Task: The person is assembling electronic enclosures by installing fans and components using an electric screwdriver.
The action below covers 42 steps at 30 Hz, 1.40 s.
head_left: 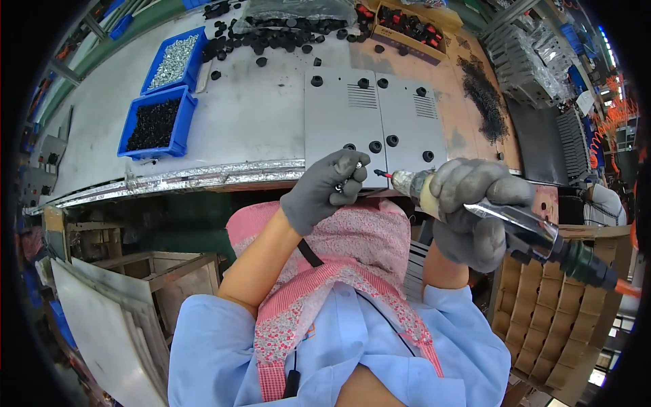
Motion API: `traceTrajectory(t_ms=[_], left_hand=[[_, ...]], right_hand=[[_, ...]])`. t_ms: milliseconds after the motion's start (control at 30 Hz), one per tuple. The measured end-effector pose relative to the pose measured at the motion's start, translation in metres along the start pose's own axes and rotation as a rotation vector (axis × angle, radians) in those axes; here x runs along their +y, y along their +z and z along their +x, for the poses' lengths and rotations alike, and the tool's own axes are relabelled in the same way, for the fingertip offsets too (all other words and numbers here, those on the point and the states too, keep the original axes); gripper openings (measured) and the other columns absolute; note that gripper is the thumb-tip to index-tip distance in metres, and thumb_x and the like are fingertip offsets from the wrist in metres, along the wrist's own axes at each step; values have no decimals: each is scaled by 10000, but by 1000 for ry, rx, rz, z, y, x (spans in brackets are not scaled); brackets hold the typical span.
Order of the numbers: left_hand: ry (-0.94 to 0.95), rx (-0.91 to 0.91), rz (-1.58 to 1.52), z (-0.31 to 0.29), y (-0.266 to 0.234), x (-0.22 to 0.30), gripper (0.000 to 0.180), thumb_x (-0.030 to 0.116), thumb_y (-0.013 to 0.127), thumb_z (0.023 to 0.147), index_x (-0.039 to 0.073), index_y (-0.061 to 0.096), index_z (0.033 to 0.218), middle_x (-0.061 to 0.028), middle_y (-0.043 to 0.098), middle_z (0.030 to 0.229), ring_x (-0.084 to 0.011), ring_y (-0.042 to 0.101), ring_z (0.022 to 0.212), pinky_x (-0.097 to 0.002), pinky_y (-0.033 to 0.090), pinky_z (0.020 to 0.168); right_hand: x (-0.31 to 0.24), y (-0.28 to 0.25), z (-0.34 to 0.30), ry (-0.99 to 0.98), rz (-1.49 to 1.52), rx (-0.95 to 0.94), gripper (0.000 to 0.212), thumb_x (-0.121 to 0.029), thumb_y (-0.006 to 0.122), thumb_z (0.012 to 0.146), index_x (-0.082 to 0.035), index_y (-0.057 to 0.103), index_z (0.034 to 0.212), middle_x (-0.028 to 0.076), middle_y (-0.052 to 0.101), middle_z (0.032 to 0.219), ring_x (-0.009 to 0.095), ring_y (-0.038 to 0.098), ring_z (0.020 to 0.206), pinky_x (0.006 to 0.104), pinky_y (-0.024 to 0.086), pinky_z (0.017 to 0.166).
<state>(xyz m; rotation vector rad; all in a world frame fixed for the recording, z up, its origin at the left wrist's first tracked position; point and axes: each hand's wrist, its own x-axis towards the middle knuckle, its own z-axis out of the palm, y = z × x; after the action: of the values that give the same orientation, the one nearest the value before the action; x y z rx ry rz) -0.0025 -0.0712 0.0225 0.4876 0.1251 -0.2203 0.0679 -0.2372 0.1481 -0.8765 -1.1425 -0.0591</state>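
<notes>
My left hand (pixel 324 188), in a grey glove, is closed with small shiny metal fasteners (pixel 340 187) between its fingers; their exact kind is too small to tell. My right hand (pixel 475 207), also gloved, wraps round a power screwdriver (pixel 407 182). Its red-and-black tip points left, just short of my left fingers. Beyond both hands, two grey metal panels (pixel 341 122) with vent slots lie side by side at the bench's near edge. Several round black feet (pixel 375 146) stand on them, near their ends.
Two blue bins stand at the left, one with silvery fasteners (pixel 175 61), one with black screws (pixel 154 123). Loose black feet (pixel 261 62) and a plastic bag (pixel 298 12) lie at the back. A cardboard box (pixel 410 32) holds red-and-black parts. Black wiry pieces (pixel 484 98) are heaped at the right.
</notes>
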Motion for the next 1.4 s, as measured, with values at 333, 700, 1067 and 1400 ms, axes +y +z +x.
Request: traceTrajectory(t_ms=[333,700,1067,1400], left_hand=[[23,43,104,-3,16,-6,426,478,598,861,77,538,994,6,506,668,-49,389,474,-156,258,376],[23,358,219,-8,34,1,497,564,659,787,83,567,875,30,509,650,-46,398,453,-160,290,375],[172,234,445,0,10,21,566,560,604,820,35,592,1033,30,447,607,-38,372,457,-171,258,376],[584,904,1727,86,-83,103,426,412,620,830,167,613,1179,-107,606,1059,-262,590,977,-369,461,844]], right_hand=[[5,17,-5,-13,-9,-9,338,-256,591,866,-38,455,1085,130,556,848,198,569,644,365,480,620],[12,19,-6,-42,15,-14,321,-250,590,862,-43,466,1075,122,548,864,186,548,611,355,477,604],[22,27,5,-85,-45,4,309,-279,562,868,-50,456,1047,109,512,768,183,519,592,354,458,583],[46,18,25,-58,-69,80,336,-224,506,811,-53,479,1099,164,551,858,248,542,693,411,475,666]])
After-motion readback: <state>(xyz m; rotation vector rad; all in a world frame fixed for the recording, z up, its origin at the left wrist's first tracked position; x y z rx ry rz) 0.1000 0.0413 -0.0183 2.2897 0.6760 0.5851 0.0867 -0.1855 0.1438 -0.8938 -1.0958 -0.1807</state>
